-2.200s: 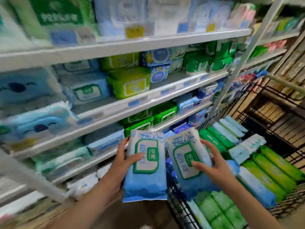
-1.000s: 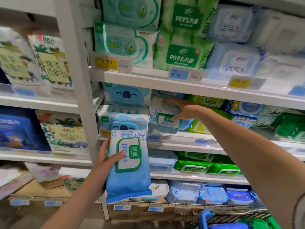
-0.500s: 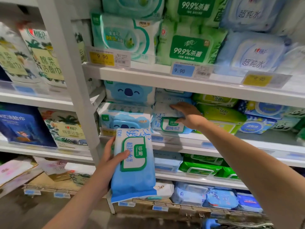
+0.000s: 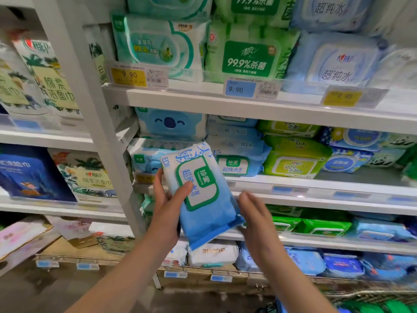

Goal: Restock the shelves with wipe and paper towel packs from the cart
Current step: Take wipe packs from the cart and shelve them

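White shelf post (image 4: pixel 94 136) stands left. Left hand (image 4: pixel 165 213) grips blue wipe pack (image 4: pixel 203 213), tilted, before middle shelf (image 4: pixel 316 188). Right hand (image 4: pixel 255 211) open, fingers straight, at pack's lower corner (blurred; contact unclear). Matching packs (image 4: pixel 237 152) stacked behind.

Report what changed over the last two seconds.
The right hand carried a blue wipe pack up onto the stack on the middle shelf, let go and drew back down, open, to the lower corner of the other blue wipe pack. The left hand still grips that one, now raised and tilted toward the shelf. The green wipe packs beside the stack stayed put.
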